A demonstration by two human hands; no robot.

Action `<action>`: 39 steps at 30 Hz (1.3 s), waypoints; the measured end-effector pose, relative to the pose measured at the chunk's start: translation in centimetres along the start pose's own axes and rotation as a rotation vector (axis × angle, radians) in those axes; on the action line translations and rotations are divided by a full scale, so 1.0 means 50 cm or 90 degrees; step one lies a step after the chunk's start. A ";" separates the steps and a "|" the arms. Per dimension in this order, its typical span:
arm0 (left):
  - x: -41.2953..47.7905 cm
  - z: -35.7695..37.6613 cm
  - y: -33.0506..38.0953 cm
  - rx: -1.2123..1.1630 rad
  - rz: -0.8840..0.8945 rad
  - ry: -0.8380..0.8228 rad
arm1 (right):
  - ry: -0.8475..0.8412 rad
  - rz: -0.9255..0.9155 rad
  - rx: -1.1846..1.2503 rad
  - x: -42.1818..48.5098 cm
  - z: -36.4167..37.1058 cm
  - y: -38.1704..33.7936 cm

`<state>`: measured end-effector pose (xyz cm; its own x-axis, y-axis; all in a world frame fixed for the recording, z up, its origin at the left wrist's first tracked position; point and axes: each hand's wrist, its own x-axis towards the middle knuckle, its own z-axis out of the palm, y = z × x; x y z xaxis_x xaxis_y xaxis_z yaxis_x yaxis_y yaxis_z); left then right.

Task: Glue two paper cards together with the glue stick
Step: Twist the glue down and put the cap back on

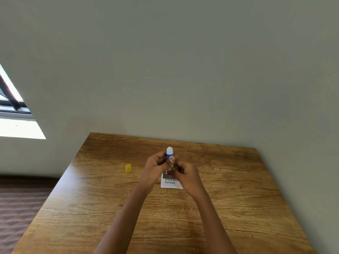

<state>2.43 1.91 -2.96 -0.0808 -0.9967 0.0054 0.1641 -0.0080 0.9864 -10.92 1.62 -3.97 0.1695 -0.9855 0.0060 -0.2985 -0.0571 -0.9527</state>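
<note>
Above the wooden table I hold a glue stick (169,152) upright; its body is blue and its white tip is bare. My left hand (156,166) grips the body. My right hand (186,176) pinches the lower end of the stick. The yellow cap (128,168) stands on the table, left of my hands. A white paper card (170,182) with black print lies flat under my hands, partly hidden by them. Whether a second card lies with it I cannot tell.
The wooden table (229,208) stands against a plain grey wall at its far and right edges. To the left are a brown patterned floor (20,204) and a bright window (11,110).
</note>
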 end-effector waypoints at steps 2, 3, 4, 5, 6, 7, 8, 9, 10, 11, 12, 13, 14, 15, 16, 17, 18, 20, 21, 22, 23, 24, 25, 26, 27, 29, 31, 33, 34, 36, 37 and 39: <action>0.001 -0.004 0.001 -0.014 -0.001 -0.008 | -0.001 0.002 0.030 -0.001 0.001 -0.002; 0.002 -0.005 0.001 -0.013 0.001 0.001 | -0.008 0.002 0.037 -0.002 0.001 -0.004; 0.002 -0.006 0.001 -0.009 0.005 0.011 | -0.018 0.002 0.039 -0.002 0.000 -0.005; 0.001 -0.006 0.001 -0.005 0.008 0.017 | -0.033 0.005 0.038 -0.003 -0.003 -0.005; -0.001 -0.006 0.002 -0.003 0.012 0.019 | -0.052 0.010 0.045 -0.004 -0.006 -0.006; -0.003 -0.005 0.004 -0.004 0.015 0.018 | -0.075 0.017 0.062 -0.006 -0.011 -0.007; -0.005 -0.006 0.005 -0.007 0.018 0.017 | -0.101 0.025 0.093 -0.009 -0.015 -0.008; -0.006 -0.006 0.007 -0.010 0.020 0.018 | -0.125 0.033 0.125 -0.011 -0.018 -0.008; -0.007 -0.006 0.008 -0.012 0.022 0.020 | -0.146 0.042 0.157 -0.012 -0.020 -0.009; -0.008 -0.006 0.008 -0.012 0.025 0.022 | -0.160 0.049 0.179 -0.013 -0.020 -0.010; -0.009 -0.006 0.009 -0.012 0.028 0.025 | -0.164 0.055 0.188 -0.013 -0.019 -0.012; -0.009 -0.006 0.009 -0.011 0.031 0.030 | -0.161 0.058 0.185 -0.013 -0.017 -0.015; -0.010 -0.006 0.010 -0.008 0.036 0.037 | -0.153 0.058 0.175 -0.012 -0.015 -0.019; -0.009 -0.005 0.012 -0.002 0.041 0.043 | -0.139 0.057 0.160 -0.012 -0.014 -0.022; -0.009 -0.004 0.013 0.003 0.045 0.047 | -0.121 0.056 0.145 -0.012 -0.012 -0.025; -0.009 -0.003 0.015 0.006 0.048 0.053 | -0.100 0.053 0.128 -0.012 -0.010 -0.026; -0.009 -0.002 0.017 0.008 0.050 0.058 | -0.079 0.050 0.114 -0.013 -0.007 -0.028; -0.010 0.001 0.021 0.016 0.055 0.068 | -0.037 0.039 0.073 -0.017 -0.001 -0.033; -0.011 0.003 0.023 0.026 0.059 0.072 | -0.013 0.028 0.041 -0.019 0.002 -0.035; -0.012 0.005 0.024 0.039 0.063 0.076 | 0.013 0.019 0.010 -0.020 0.004 -0.037; -0.013 0.008 0.025 0.049 0.064 0.080 | 0.042 0.010 -0.007 -0.021 0.004 -0.039; -0.014 0.012 0.026 0.051 0.063 0.084 | 0.070 0.004 -0.015 -0.023 0.003 -0.040; -0.015 0.015 0.028 0.051 0.063 0.087 | 0.091 -0.002 -0.021 -0.023 0.002 -0.040; -0.016 0.017 0.031 0.052 0.064 0.087 | 0.101 -0.005 -0.027 -0.024 0.002 -0.038; -0.016 0.019 0.033 0.054 0.068 0.082 | 0.099 -0.003 -0.030 -0.024 0.002 -0.035; -0.017 0.022 0.036 0.058 0.076 0.067 | 0.063 0.013 -0.015 -0.023 -0.001 -0.031; -0.016 0.024 0.038 0.060 0.081 0.050 | -0.017 0.029 0.066 -0.021 -0.009 -0.026; -0.015 0.022 0.039 0.048 0.085 0.040 | -0.100 0.037 0.164 -0.024 -0.021 -0.024; -0.014 0.019 0.040 0.041 0.088 0.038 | -0.135 0.042 0.202 -0.026 -0.027 -0.025; -0.014 0.015 0.038 0.031 0.088 0.033 | -0.168 0.051 0.225 -0.031 -0.037 -0.026; -0.014 0.015 0.036 0.030 0.087 0.031 | -0.164 0.048 0.211 -0.033 -0.040 -0.027; -0.013 0.018 0.031 0.037 0.081 0.037 | -0.132 0.037 0.164 -0.034 -0.039 -0.028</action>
<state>1.87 2.63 -1.27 -0.0057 -0.9923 0.1239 0.1123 0.1225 0.9861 -12.61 3.05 -2.04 0.3551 -0.9307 -0.0881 -0.0711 0.0670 -0.9952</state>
